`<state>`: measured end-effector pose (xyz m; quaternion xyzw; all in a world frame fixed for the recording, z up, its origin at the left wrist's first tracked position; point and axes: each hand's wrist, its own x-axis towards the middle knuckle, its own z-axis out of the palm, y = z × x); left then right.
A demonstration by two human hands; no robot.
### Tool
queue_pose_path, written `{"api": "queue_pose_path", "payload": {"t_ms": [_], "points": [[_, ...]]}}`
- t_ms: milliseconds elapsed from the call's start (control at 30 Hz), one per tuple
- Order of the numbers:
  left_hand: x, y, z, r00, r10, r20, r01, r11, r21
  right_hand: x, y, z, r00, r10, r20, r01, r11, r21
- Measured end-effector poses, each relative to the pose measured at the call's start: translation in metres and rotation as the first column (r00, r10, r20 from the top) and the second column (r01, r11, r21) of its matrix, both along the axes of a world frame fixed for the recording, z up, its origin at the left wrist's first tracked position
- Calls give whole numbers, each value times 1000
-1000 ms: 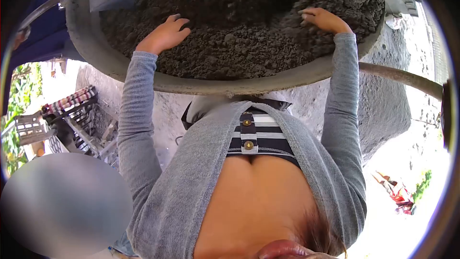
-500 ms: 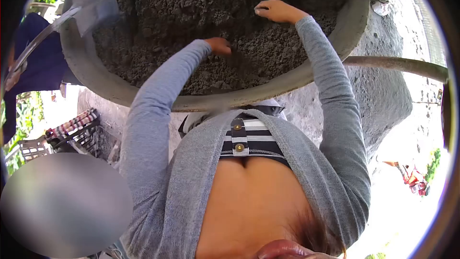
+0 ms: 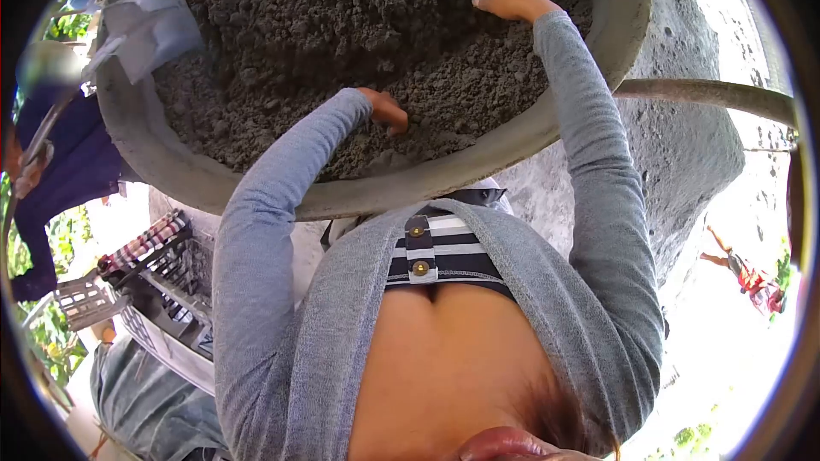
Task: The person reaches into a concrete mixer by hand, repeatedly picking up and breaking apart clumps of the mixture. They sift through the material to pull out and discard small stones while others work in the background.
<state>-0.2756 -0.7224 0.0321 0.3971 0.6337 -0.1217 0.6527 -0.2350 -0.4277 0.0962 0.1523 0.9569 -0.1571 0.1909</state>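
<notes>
Dark grey, crumbly mix (image 3: 342,26) fills a wide round tub (image 3: 196,181) with a thick, crusted rim. My left hand (image 3: 386,111) is low over the near part of the mix, fingers curled downward; whether they hold any of it is hidden. Farther up and to the right, my right hand (image 3: 512,2) hovers over the mix near the tub's right side. Its fingers are loosely bent and slightly apart, and nothing shows in them. Both arms reach over the near rim.
At the tub's left edge, a flat shovel blade (image 3: 152,30) hangs over the rim, its handle held by a person in dark blue (image 3: 73,149). A plastic crate (image 3: 166,324) stands lower left. A pole (image 3: 709,96) extends right from the tub. Another person (image 3: 752,277) is far right.
My left hand has shifted slightly down towards the near rim. My right hand has moved slightly up and right. The view has shifted, showing more of the crate at left.
</notes>
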Motion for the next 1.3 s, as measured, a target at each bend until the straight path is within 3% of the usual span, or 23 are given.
{"api": "queue_pose_path", "payload": {"t_ms": [100, 167, 267, 300, 367, 467, 533, 600, 700, 767, 800, 867, 900, 933, 1000, 1100, 1200, 1300], "points": [[-1, -7, -12, 997, 78, 16, -79, 997, 23, 0, -9, -12, 987, 109, 117, -115, 992, 45], [3, -16, -43, 991, 118, 58, -129, 967, 221, -3, -23, -30, 961, 234, 150, -236, 972, -1], [9, -7, -40, 986, 147, 78, -157, 975, 155, 5, -57, -65, 932, 334, 138, -332, 942, -41], [7, 3, 9, 992, 47, 120, -57, 995, 82, 12, -67, -72, 889, 431, 154, -439, 898, 20], [13, -1, -9, 987, 96, 132, -114, 985, 131, 25, -90, -81, 791, 535, 296, -596, 782, 183], [24, -5, -7, 961, 152, 233, -186, 974, 130, 29, -97, -84, 770, 546, 331, -636, 698, 328], [32, -12, -9, 995, 66, 80, -85, 961, 264, 23, -94, -73, 768, 539, 344, -634, 714, 297], [30, -5, -19, 993, 47, 107, -67, 980, 188, 18, -94, -65, 794, 494, 355, -580, 791, 196], [18, -12, 12, 989, 146, 31, -149, 958, 245, 8, -89, -66, 831, 451, 326, -510, 852, 121], [9, -24, 40, 988, 151, -36, -119, 884, 452, 3, -85, -68, 844, 426, 325, -462, 886, 37], [2, -30, 66, 984, 174, -49, -135, 887, 441, -1, -84, -71, 847, 408, 340, -430, 903, -13], [-7, -35, 111, 962, 89, -258, 18, 923, 385, -5, -88, -60, 835, 418, 357, -422, 904, -73], [-13, -39, 108, 950, 64, -305, 63, 919, 389, -5, -88, -53, 826, 407, 389, -391, 912, -125], [-16, -45, 104, 948, 72, -310, 56, 921, 385, -5, -89, -50, 824, 416, 383, -400, 908, -127], [-20, -61, 105, 940, 278, -198, -149, 857, 493, -4, -90, -46, 824, 439, 357, -409, 898, -160], [-22, -76, 94, 940, 331, -79, -227, 784, 578, -3, -93, -43, 810, 462, 360, -426, 887, -180], [-20, -81, 117, 930, 349, -111, -263, 847, 463, -3, -94, -45, 810, 478, 339, -435, 878, -197], [-28, -88, 111, 906, 386, -174, -271, 844, 462, -3, -87, -57, 802, 530, 276, -491, 848, -201]]}}
